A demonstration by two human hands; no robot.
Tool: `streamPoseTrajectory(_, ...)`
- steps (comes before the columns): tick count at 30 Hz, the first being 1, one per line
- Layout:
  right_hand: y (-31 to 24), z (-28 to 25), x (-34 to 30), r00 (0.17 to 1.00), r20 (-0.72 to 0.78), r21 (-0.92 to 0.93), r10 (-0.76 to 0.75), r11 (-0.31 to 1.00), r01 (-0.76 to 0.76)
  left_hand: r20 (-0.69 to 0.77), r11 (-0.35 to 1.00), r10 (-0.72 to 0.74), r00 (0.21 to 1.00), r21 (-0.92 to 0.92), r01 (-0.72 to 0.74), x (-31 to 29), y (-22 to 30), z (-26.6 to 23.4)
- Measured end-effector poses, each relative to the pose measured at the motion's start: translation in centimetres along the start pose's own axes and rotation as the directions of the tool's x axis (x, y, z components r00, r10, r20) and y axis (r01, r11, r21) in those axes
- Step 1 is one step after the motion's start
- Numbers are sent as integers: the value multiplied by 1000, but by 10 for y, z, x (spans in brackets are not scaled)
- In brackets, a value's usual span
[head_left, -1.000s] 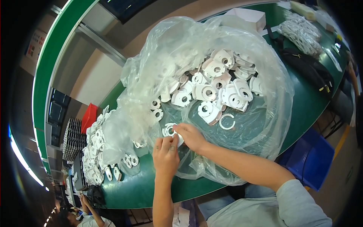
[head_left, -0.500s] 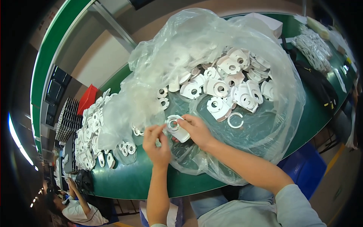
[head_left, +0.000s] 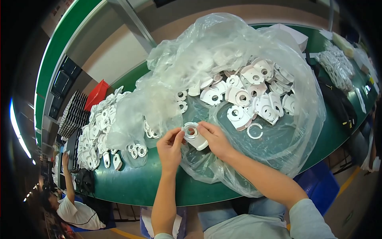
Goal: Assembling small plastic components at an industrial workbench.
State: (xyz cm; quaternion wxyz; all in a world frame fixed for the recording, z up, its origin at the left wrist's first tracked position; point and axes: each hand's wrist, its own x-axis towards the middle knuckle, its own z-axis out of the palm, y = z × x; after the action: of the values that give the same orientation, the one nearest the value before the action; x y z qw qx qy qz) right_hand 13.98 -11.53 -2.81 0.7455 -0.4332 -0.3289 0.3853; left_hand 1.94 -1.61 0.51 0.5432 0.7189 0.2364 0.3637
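Observation:
Above the near edge of the open plastic bag, I hold a white plastic part (head_left: 197,142) with a round, ringed hole at one end and a broad rounded plate at the other. My right hand (head_left: 217,142) grips its right side, thumb on top near the ring. At the ring's left edge, the closed thumb and fingers of my left hand (head_left: 170,150) pinch the part. Whether a separate ring sits in the hole I cannot tell. A loose white C-shaped ring (head_left: 254,130) lies on the bag to the right.
The large clear bag (head_left: 278,159) holds a heap of similar white parts (head_left: 241,96). On the green table (head_left: 119,187), more white parts (head_left: 95,137) pile up at left beside small rings (head_left: 137,150). Beyond stands a red bin (head_left: 96,95). A co-worker (head_left: 75,211) sits at far left.
My left fingers have closed onto the part's ringed end, where they were loosely beside it. The part has turned slightly in my right hand. The co-worker's arm has risen.

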Motion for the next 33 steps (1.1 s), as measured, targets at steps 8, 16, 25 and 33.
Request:
streamPoseTrajectory(8, -7, -2, -1, 995, 66, 107, 76, 991, -83, 53, 999, -11, 999, -35, 13, 0, 1, 0)
streamPoseTrajectory(16, -12, 5, -3, 999, 18, 118, 43, 992, -45, 65, 1000, 5, 998, 2, -5, -1, 1, -2)
streamPoseTrajectory(25, -14, 7, -5, 1000, 24, -119, -14, 993, 16, 122, 981, 165, 979, 85, -176, 0, 12, 0)
streamPoseTrajectory(33, -20, 6, -9, 989, 26, -84, 144, 986, -141, 178, 944, 245, 953, 179, -276, -3, 13, -5)
